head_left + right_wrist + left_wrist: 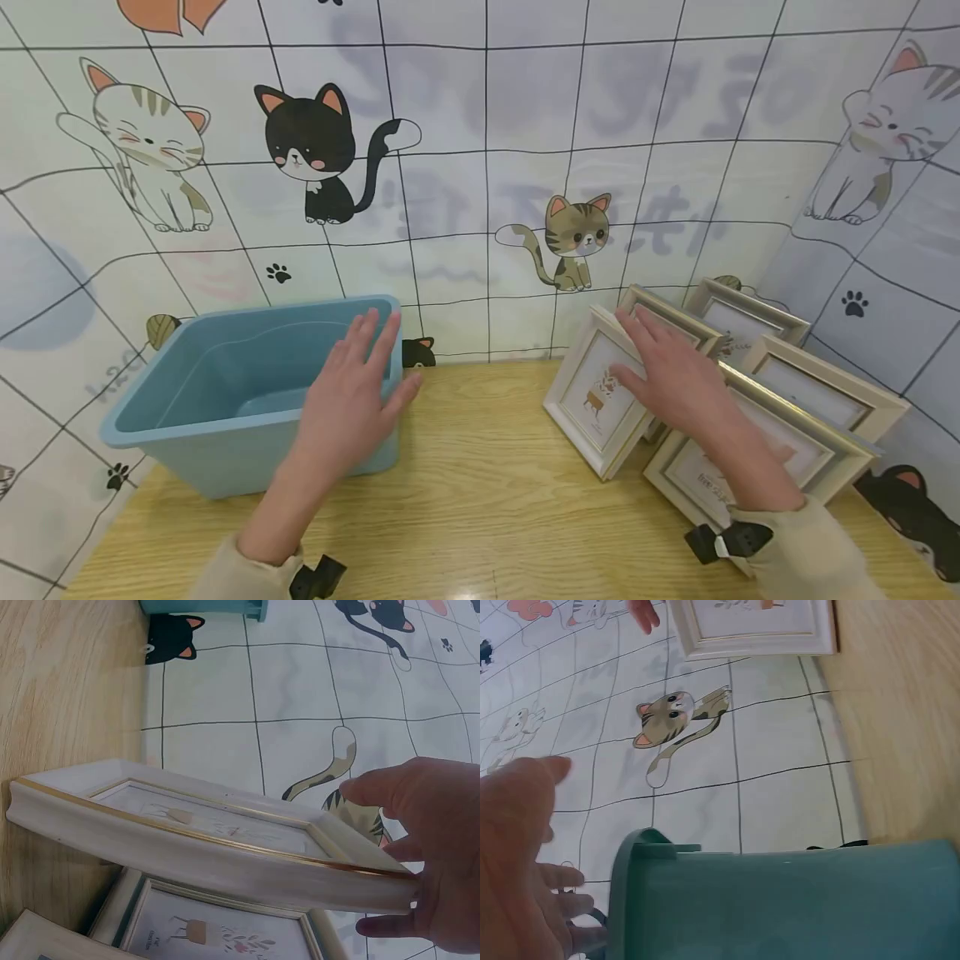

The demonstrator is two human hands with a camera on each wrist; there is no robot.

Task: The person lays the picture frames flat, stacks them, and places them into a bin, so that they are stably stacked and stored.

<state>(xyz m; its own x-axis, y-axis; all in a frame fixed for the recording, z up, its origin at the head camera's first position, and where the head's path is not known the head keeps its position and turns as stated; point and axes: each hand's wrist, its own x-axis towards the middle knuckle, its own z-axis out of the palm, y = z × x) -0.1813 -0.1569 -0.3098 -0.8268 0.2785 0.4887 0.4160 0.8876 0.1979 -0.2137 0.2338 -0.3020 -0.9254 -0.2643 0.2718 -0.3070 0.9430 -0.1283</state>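
Note:
My left hand (351,396) hovers over the right side of a blue plastic bin (225,454), its fingers extended and holding nothing. In the left wrist view, the thumb stands away from the bin's rim (622,900). My right hand (678,379) is at the top of a white picture frame (596,400) with a deer print, which stands tilted. Seen from the right wrist, the thumb is apart from the frame's face (210,817), while the other fingers lie around its top end; whether they touch it is unclear.
Several more picture frames lean together at the right, including a gold-edged one (757,450) under my right forearm and one at the back (742,317). A wooden tabletop (480,483) lies between bin and frames. Behind stands a wall covering (450,183) with cartoon cats.

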